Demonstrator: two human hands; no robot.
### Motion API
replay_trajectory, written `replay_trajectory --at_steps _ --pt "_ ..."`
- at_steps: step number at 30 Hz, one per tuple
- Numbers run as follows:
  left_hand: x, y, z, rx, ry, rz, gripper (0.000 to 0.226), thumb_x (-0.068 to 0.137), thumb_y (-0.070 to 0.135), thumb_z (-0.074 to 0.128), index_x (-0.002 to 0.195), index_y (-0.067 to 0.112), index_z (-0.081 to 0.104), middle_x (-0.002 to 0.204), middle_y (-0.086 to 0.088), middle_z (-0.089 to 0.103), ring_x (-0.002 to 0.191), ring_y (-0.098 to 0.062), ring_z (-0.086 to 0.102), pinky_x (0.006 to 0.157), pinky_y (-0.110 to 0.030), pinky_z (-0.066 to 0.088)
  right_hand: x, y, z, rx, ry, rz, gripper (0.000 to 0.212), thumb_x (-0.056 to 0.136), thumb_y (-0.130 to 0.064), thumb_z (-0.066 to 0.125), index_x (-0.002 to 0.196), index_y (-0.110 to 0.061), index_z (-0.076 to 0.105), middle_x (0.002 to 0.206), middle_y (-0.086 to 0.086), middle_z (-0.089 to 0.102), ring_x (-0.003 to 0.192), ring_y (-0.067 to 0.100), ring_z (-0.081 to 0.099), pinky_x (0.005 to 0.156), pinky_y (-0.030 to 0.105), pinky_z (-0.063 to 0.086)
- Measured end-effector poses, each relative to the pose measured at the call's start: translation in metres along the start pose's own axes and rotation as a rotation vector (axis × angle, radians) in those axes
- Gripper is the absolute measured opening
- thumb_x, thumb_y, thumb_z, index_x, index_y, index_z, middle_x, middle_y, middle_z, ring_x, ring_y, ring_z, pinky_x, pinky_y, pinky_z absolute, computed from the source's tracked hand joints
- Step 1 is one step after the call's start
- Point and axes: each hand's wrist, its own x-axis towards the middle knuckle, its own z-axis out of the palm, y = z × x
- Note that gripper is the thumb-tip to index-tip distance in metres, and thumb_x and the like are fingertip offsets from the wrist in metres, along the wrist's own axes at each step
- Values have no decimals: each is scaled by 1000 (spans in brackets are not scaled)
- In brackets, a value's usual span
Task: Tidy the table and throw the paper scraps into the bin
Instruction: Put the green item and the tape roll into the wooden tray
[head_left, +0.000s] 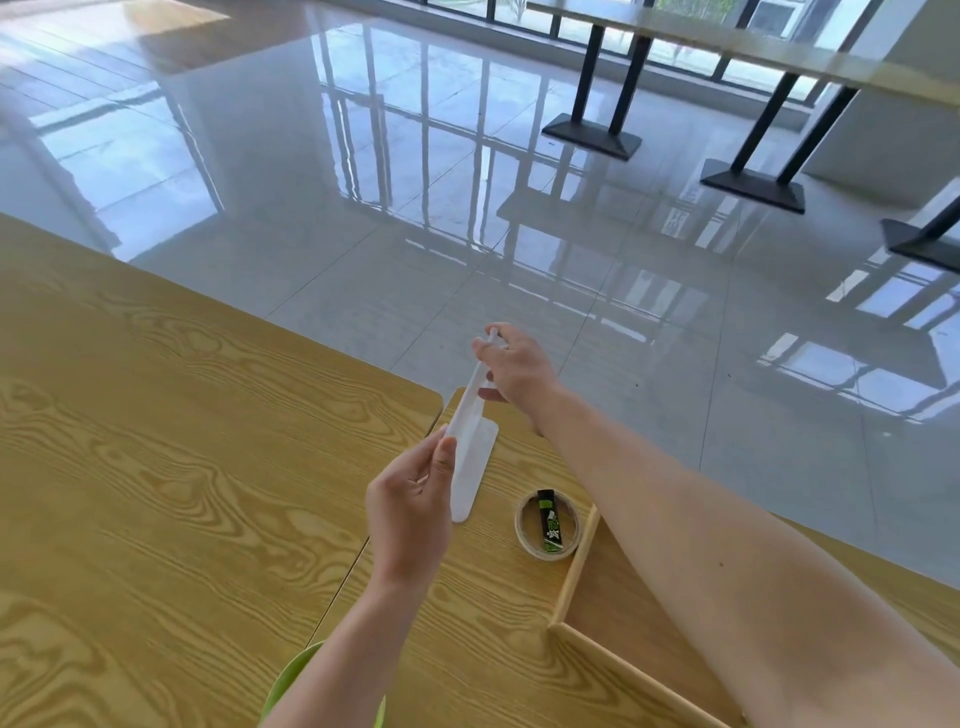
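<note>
Left hand and right hand each pinch an end of the paper between them; looks light, floppy, best held by the ends.

Tape roll sits lower centre, black-green sachet lying inside it. Wooden tray just right. Black-based tables upper right.

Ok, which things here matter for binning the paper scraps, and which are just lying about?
For the job: white paper piece, pinched by left hand and right hand.
Lying about: tape roll, black-green sachet inside it, wooden tray.
</note>
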Motion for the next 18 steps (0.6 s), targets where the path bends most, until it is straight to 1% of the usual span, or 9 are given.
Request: replay_trajectory --at_steps 7,9,11,12,13,15,16,17,18 --pt "0 -1 1 -19 4 -11 31 95 38 58 117 22 72 109 16 72 104 7 63 79 -8 48 0 0 0 24 -22 0 45 99 -35 55 141 -20 46 133 6 49 106 21 55 82 38 61" --pt "-1 1 1 -31 -19 -25 34 94 41 58 120 22 70 109 16 72 104 9 62 80 -8 49 -1 1 -2 42 -33 6 52 97 -41 57 143 -19 44 135 5 48 110 22 55 84 40 61" --pt "-3 1 -1 -40 -20 -56 38 93 44 59 124 23 65 107 18 70 99 14 61 76 -3 46 -4 4 -10 88 -33 18 63 94 -50 57 145 -17 42 138 4 48 117 24 55 85 42 60" --pt "-5 1 -3 -38 5 -72 37 94 43 59 126 25 62 105 18 68 96 15 61 73 -2 45 -7 9 -17 112 -14 18 65 93 -52 57 145 -15 43 136 4 51 116 25 57 85 41 61" --pt "-9 0 -5 -32 51 -86 33 94 41 59 124 27 61 103 16 67 95 13 61 72 -1 44 -12 15 -25 116 16 11 63 93 -50 58 142 -13 46 130 5 56 110 24 61 84 40 61" --pt "-23 -4 -9 -7 165 -95 21 92 28 63 113 29 62 97 7 67 91 5 61 71 -3 44 -25 37 -45 18 97 -14 48 94 -38 63 130 -8 57 109 7 67 93 21 68 81 38 61" --pt "-33 -8 -9 8 192 -89 20 90 20 65 107 30 63 94 5 67 88 1 62 71 -6 46 -33 51 -54 -97 125 -29 38 93 -32 65 122 -7 62 98 7 70 86 20 70 80 37 61" --pt "-43 -12 -7 35 178 -78 24 87 13 66 102 32 62 91 4 66 86 -3 62 71 -10 48 -42 66 -62 -245 126 -40 30 93 -27 65 115 -8 65 91 5 71 81 20 69 77 35 60" --pt "-54 -16 -2 70 121 -68 30 84 9 67 99 34 62 89 5 65 84 -5 62 71 -15 51 -50 82 -67 -406 103 -42 23 92 -25 66 109 -9 68 89 3 71 80 18 68 74 32 57"
